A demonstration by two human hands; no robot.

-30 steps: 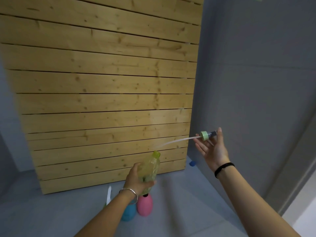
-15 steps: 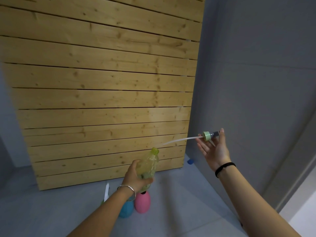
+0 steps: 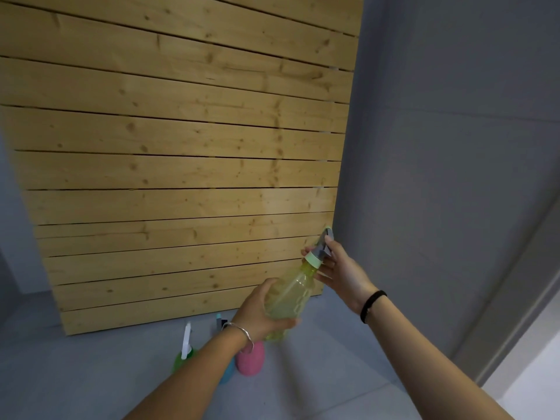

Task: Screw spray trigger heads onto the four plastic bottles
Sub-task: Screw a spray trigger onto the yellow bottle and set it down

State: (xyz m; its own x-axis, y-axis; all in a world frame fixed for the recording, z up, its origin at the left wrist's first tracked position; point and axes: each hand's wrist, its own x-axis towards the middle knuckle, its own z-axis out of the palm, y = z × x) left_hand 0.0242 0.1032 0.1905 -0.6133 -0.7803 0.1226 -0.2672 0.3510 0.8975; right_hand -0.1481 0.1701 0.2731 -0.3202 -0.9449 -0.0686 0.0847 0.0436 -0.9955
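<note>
My left hand (image 3: 263,310) grips the body of a translucent yellow bottle (image 3: 292,294), tilted up to the right. A grey spray trigger head with a pale green collar (image 3: 318,251) sits on the bottle's neck, and my right hand (image 3: 339,268) holds that head. On the floor below stand a pink bottle (image 3: 251,360), a blue bottle (image 3: 227,371) mostly hidden by my left forearm, and a green bottle (image 3: 181,359) with a white trigger head on it. A teal and grey trigger head (image 3: 220,322) shows behind my left wrist.
A tall wooden slat panel (image 3: 181,165) leans against the grey wall straight ahead. A grey wall (image 3: 454,147) closes the right side, with a door frame (image 3: 515,283) at far right. The floor is grey tile (image 3: 75,374).
My right hand brought the trigger head from out at the right onto the yellow bottle; its dip tube is now inside. My left hand raised and tilted the bottle.
</note>
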